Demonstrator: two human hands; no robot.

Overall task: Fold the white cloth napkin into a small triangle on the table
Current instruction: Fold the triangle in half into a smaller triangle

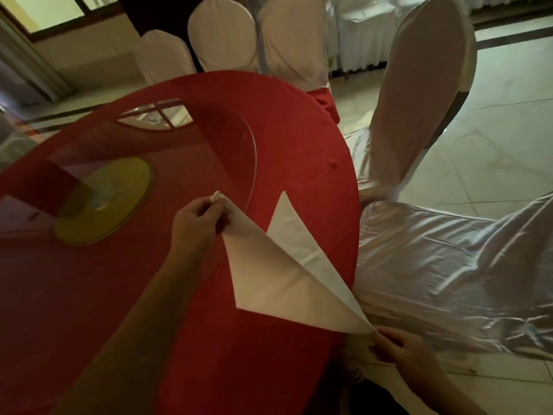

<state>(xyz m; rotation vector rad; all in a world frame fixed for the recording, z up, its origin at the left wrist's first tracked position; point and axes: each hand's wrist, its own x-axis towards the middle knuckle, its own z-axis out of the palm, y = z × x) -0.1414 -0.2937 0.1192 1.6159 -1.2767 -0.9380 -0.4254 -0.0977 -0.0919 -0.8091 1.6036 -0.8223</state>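
Napkin (278, 283): half-folded, corners pinched by left hand (197, 220) at ten o'clock, right hand (401, 348) at four; tautness advised while lowered onto surface (299, 151).

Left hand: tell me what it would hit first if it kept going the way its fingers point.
The left hand, pinching a napkin corner, points up and right. Its line likely crosses the glass turntable edge first, then bare red tablecloth; depth is unclear.

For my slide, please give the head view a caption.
Both hands, left and right, stretch a white napkin over the red table.
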